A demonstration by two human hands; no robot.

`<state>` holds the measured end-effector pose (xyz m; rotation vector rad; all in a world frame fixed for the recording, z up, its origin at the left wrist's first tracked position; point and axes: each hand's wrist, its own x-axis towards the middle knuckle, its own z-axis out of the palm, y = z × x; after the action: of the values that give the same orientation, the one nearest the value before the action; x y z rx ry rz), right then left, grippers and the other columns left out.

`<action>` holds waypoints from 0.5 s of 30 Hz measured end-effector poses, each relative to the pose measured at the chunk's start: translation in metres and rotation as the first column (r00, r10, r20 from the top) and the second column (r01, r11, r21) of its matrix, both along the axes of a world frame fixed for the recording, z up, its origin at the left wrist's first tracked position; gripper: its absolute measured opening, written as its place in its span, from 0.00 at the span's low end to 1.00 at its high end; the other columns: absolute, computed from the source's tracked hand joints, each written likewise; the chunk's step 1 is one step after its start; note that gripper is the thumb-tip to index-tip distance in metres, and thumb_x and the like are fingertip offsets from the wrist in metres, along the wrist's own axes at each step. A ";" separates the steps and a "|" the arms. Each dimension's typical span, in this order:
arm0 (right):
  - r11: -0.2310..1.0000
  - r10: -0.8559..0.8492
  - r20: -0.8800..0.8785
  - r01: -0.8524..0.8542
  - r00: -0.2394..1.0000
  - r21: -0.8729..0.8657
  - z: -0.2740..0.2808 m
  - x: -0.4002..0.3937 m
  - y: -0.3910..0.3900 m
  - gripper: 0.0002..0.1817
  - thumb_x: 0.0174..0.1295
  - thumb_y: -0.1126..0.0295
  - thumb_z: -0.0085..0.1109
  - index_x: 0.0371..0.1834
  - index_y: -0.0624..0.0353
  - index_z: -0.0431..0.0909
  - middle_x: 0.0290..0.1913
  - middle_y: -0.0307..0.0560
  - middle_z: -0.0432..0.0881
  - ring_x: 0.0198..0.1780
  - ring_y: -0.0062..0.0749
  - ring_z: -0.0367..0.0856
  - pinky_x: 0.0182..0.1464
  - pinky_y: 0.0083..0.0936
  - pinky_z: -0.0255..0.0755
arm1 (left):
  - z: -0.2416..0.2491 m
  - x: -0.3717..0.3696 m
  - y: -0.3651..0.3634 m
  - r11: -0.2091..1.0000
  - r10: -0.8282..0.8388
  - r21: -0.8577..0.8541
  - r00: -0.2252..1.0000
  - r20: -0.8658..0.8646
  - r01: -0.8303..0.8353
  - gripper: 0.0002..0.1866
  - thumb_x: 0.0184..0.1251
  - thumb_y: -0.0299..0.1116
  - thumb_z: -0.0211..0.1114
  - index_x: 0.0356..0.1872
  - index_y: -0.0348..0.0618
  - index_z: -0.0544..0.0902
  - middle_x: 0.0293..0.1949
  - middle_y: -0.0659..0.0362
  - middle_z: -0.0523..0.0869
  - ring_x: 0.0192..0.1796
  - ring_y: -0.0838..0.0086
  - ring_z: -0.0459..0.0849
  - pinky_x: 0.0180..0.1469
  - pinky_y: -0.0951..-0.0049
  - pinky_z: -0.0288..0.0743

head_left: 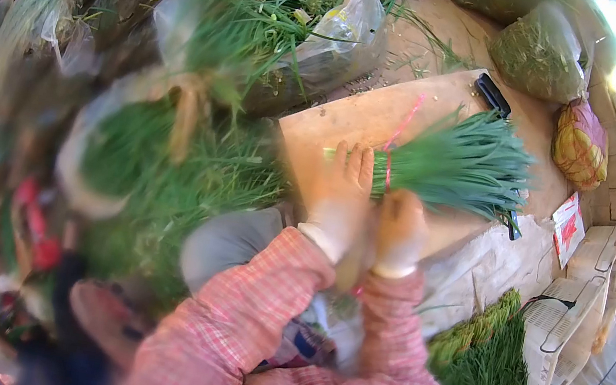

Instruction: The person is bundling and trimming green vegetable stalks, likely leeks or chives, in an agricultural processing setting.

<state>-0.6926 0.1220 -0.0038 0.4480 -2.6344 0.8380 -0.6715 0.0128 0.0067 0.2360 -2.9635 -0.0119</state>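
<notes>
A bundle of green garlic chives [453, 163] lies on a tan board, leaves fanned to the right and pale stem ends to the left. A pink tie [388, 169] crosses the stems, with a loose end on the board above them. My left hand [343, 186] rests over the stem ends, fingers stretched out and apart. Just below the bundle, my right hand [401, 227] is closed at the pink tie, somewhat blurred. Both hands appear to be in thin gloves with white cuffs.
The board [310, 128] has a black handle [493, 94] at its top corner. Plastic bags of loose greens [272, 9] stand at upper left. Loose chives [191, 166] lie left of my knee. More bundles [490, 366] and a white crate [560, 329] are at lower right.
</notes>
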 end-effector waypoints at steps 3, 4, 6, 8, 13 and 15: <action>0.999 0.012 -0.105 -0.008 0.994 0.036 0.003 -0.002 0.001 0.08 0.50 0.68 0.60 0.30 0.54 0.71 0.26 0.47 0.76 0.28 0.44 0.76 0.29 0.36 0.69 | 0.000 0.001 0.000 1.000 -0.021 0.008 1.000 -0.014 0.021 0.40 0.49 0.46 0.62 0.62 0.36 0.61 0.58 0.53 0.71 0.64 0.60 0.64 0.66 0.43 0.42; 0.994 0.004 -0.120 0.010 0.993 0.113 0.005 -0.003 0.000 0.08 0.50 0.68 0.60 0.29 0.54 0.71 0.26 0.47 0.75 0.27 0.43 0.75 0.29 0.35 0.69 | 0.001 0.000 0.001 1.000 -0.017 -0.006 0.999 -0.031 0.017 0.38 0.50 0.44 0.61 0.61 0.35 0.62 0.57 0.52 0.71 0.64 0.60 0.64 0.66 0.43 0.43; 0.963 -0.013 -0.153 0.054 0.988 0.263 0.008 -0.003 -0.003 0.08 0.50 0.68 0.59 0.28 0.54 0.69 0.24 0.46 0.73 0.27 0.41 0.75 0.28 0.34 0.69 | 0.000 0.002 0.004 0.999 -0.014 -0.033 0.998 -0.064 0.012 0.34 0.52 0.41 0.57 0.60 0.34 0.63 0.56 0.51 0.72 0.63 0.60 0.66 0.66 0.43 0.45; 0.953 0.013 -0.165 0.037 0.986 0.300 0.008 -0.006 -0.003 0.08 0.50 0.69 0.58 0.27 0.54 0.67 0.23 0.44 0.72 0.26 0.40 0.74 0.27 0.34 0.69 | 0.003 0.001 0.005 1.000 -0.009 -0.003 0.997 -0.075 0.009 0.30 0.53 0.37 0.54 0.58 0.34 0.65 0.55 0.50 0.73 0.62 0.60 0.67 0.65 0.44 0.47; 0.917 -0.004 -0.157 0.066 0.988 0.393 0.001 -0.008 -0.006 0.08 0.47 0.71 0.56 0.24 0.53 0.65 0.21 0.43 0.71 0.24 0.39 0.74 0.27 0.33 0.69 | 0.002 0.001 0.007 1.000 0.003 -0.010 0.994 -0.112 -0.004 0.26 0.55 0.32 0.50 0.57 0.34 0.67 0.53 0.50 0.74 0.61 0.60 0.68 0.65 0.45 0.50; 0.919 -0.017 -0.146 0.073 0.989 0.388 0.002 -0.009 -0.008 0.08 0.46 0.72 0.56 0.24 0.54 0.65 0.21 0.44 0.71 0.23 0.40 0.74 0.26 0.34 0.69 | -0.006 0.001 0.007 1.000 -0.004 -0.014 0.991 -0.132 0.002 0.25 0.55 0.32 0.49 0.57 0.35 0.67 0.53 0.49 0.74 0.61 0.60 0.68 0.65 0.46 0.50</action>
<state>-0.7014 0.1142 -0.0017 0.5225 -2.6650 0.2435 -0.6707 0.0196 0.0010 0.2206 -2.8317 -0.0076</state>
